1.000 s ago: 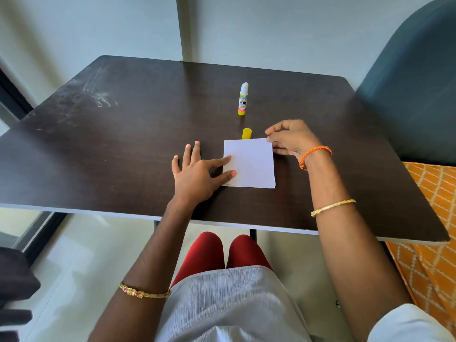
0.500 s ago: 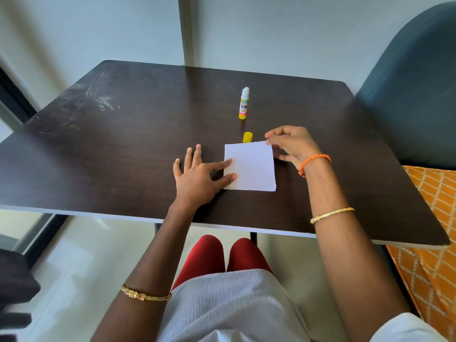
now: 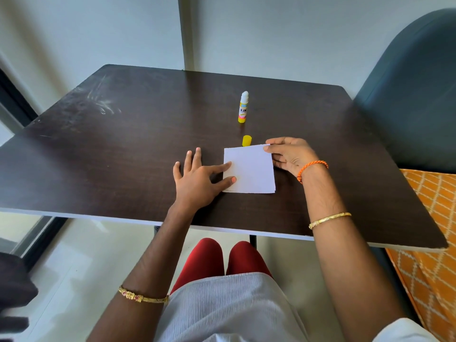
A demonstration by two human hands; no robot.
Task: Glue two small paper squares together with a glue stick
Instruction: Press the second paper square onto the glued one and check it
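White paper squares (image 3: 250, 170) lie stacked on the dark table (image 3: 123, 149), a second sheet's edge showing along the bottom. My left hand (image 3: 197, 178) rests flat, its thumb and forefinger pressing the paper's left edge. My right hand (image 3: 288, 154) pinches the top sheet's far right corner, which is lifted slightly. The glue stick (image 3: 243, 107) stands upright and uncapped farther back. Its yellow cap (image 3: 247, 140) sits just beyond the paper's far edge.
A dark teal chair back (image 3: 407, 95) stands at the right, with an orange patterned cushion (image 3: 429, 218) beside the table's right corner. My red-clad knees (image 3: 222, 257) are under the near table edge. A wall rises behind the table.
My right hand's fingers have closed on the paper's far right corner and raised it a little. The left hand stays on the left edge. The head camera tilted slightly.
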